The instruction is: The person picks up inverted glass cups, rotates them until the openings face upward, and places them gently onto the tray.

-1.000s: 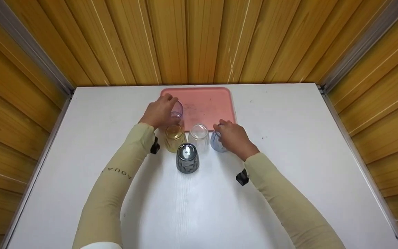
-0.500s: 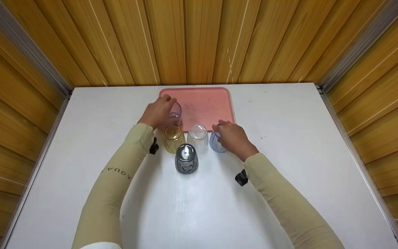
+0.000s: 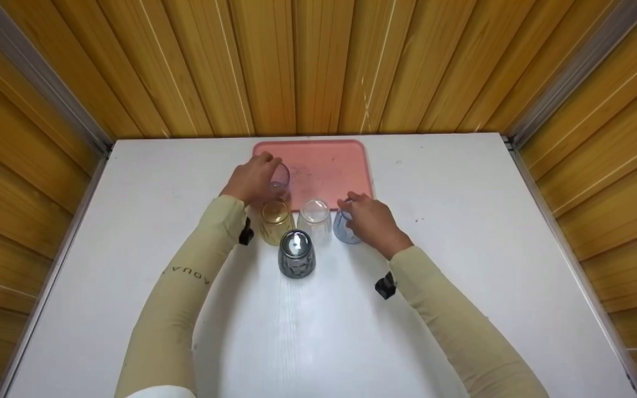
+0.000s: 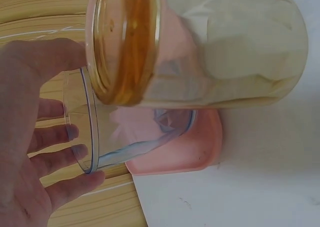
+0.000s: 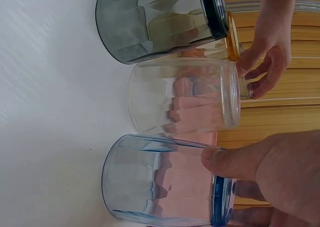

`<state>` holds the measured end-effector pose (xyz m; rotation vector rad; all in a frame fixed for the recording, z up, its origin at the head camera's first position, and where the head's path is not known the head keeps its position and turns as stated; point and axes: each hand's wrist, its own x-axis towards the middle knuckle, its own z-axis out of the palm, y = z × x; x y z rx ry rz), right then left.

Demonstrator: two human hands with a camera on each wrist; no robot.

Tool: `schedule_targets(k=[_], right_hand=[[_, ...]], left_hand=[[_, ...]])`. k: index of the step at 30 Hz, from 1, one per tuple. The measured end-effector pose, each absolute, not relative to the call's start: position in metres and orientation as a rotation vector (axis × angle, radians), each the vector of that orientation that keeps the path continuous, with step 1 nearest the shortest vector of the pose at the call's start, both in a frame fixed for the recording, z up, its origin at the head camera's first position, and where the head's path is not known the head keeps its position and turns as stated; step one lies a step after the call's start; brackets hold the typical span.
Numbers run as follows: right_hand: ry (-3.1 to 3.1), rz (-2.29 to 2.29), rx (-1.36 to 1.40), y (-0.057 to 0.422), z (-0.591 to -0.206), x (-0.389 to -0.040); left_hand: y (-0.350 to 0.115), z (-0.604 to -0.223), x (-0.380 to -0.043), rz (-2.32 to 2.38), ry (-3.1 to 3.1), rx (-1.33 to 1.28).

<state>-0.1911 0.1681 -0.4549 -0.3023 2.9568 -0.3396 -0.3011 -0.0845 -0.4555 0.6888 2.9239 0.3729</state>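
My left hand (image 3: 252, 178) grips a purple-tinted clear glass (image 3: 281, 178) over the left part of the pink tray (image 3: 346, 171). In the left wrist view, thumb and fingers spread round its thin rim at the upper end. My right hand (image 3: 375, 222) holds an upside-down blue glass (image 3: 345, 228) by its base, its mouth on the table by the tray's front edge. Between the hands stand an upside-down amber glass (image 3: 276, 225) and a clear glass (image 3: 315, 222). A dark grey glass (image 3: 297, 255), also upside down, stands in front of them.
The white table (image 3: 462, 265) extends on both sides and in front of the glasses. Wood-look panels (image 3: 318, 66) rise behind it and at the sides. In the left wrist view, the amber glass (image 4: 250, 47) overlaps part of the purple-tinted one.
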Motion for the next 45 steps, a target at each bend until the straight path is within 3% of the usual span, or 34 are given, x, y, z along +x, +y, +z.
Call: schedule_targets(k=[27,45], right_hand=[[2.916,-0.499,-0.194,0.156,-0.471,-0.193],[2.899,-0.573,-0.184,0.168,-0.474,-0.199]], left_hand=[[-0.100,-0.460,-0.301,0.469,2.875,0.567],[-0.098,-0.456,-0.299,0.447,2.966,0.706]])
